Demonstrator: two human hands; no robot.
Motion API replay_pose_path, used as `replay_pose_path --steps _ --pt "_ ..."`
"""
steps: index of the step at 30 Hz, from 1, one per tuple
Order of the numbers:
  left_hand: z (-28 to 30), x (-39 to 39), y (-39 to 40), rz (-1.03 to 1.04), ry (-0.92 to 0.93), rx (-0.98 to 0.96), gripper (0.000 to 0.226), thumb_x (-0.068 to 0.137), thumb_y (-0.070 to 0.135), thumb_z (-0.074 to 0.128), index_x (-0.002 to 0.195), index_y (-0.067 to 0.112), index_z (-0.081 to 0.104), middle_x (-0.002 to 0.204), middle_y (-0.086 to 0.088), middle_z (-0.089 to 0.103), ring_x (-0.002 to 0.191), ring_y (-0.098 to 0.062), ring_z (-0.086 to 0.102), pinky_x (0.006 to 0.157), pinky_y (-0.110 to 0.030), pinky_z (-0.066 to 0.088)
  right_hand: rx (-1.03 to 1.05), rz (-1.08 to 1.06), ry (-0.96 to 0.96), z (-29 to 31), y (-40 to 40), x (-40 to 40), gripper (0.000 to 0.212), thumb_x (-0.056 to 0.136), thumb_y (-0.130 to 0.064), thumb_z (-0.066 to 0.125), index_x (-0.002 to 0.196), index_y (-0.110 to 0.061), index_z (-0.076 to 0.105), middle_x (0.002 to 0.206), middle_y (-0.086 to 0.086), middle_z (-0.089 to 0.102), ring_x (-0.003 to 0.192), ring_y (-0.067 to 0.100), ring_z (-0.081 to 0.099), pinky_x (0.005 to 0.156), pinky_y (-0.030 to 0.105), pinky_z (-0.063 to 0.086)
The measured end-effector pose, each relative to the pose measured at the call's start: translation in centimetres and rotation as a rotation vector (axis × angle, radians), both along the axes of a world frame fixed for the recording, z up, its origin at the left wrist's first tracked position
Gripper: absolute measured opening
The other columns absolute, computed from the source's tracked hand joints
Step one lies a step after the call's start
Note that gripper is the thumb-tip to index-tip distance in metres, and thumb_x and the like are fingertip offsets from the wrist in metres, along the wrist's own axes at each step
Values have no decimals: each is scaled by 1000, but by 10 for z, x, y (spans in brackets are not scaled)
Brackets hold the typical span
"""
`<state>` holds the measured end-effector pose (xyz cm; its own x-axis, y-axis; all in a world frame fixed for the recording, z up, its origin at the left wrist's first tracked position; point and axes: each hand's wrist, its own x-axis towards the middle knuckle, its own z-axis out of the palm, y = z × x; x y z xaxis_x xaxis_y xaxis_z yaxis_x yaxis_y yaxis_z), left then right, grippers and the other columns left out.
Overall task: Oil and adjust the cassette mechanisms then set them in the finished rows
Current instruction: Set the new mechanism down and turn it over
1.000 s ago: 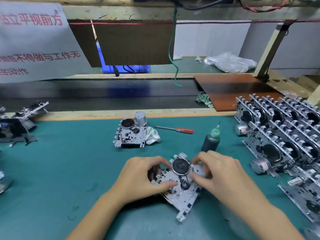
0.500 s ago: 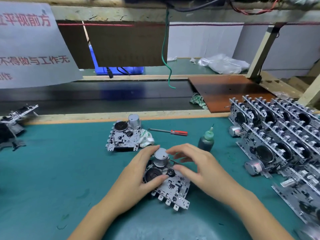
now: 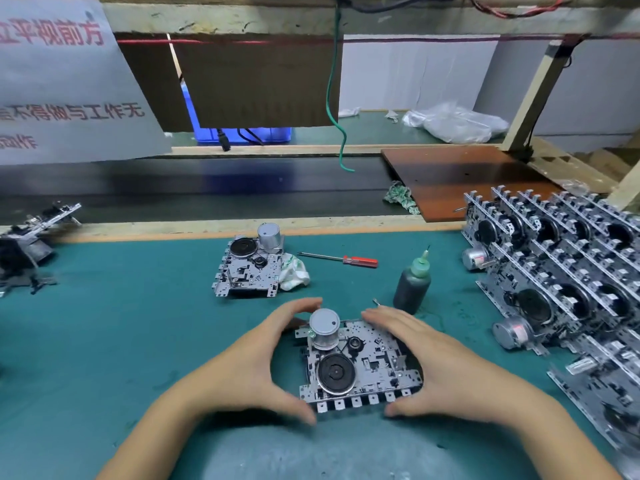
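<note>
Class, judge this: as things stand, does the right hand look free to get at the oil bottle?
Probably yes. The oil bottle stands upright just beyond the right hand, with only bare mat between, but that hand first has to let go of the cassette mechanism.

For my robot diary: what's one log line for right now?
left hand + right hand: gripping cassette mechanism | oil bottle: upright, untouched | finished rows: right

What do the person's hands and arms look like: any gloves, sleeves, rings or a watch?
Both the left hand and the right hand are bare: no gloves and no rings visible. The forearms are uncovered down to the frame edge, with no sleeve, watch or bracelet in view.
</note>
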<state>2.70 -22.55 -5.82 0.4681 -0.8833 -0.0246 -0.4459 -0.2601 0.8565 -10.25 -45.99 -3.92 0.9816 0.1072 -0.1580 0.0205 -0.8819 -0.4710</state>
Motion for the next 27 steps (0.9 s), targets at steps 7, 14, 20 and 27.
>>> replay_pose_path --steps 7,14,20,27 --pt "-3 -6 -6 -17 -316 -5 117 57 43 84 141 59 4 139 38 24 134 7 27 104 -4 21 112 -38 -50 -6 3 -4 96 63 -49 78 130 -61 10 128 -57 -2 127 -28 0 96 -7 3" --pt "1 -13 -9 -33 -315 16 114 63 36 81 139 61 -1 138 41 19 134 9 24 105 -4 18 116 -39 -76 -5 8 -7 95 65 -48 78 135 -57 14 133 -52 4 129 -25 4 96 -7 4" --pt "2 -11 -9 -37 -230 29 115 62 38 84 139 61 2 137 45 17 134 12 21 105 -4 18 74 -42 -111 -7 10 -6 95 62 -55 77 136 -56 17 139 -44 10 132 -19 6 98 -5 5" --pt "-2 -20 -20 61 -436 67 112 53 54 74 135 64 -1 132 45 19 123 18 28 105 -10 24 71 -57 -111 -7 10 -6 98 62 -56 76 136 -61 11 140 -41 13 133 -17 7 98 -5 6"
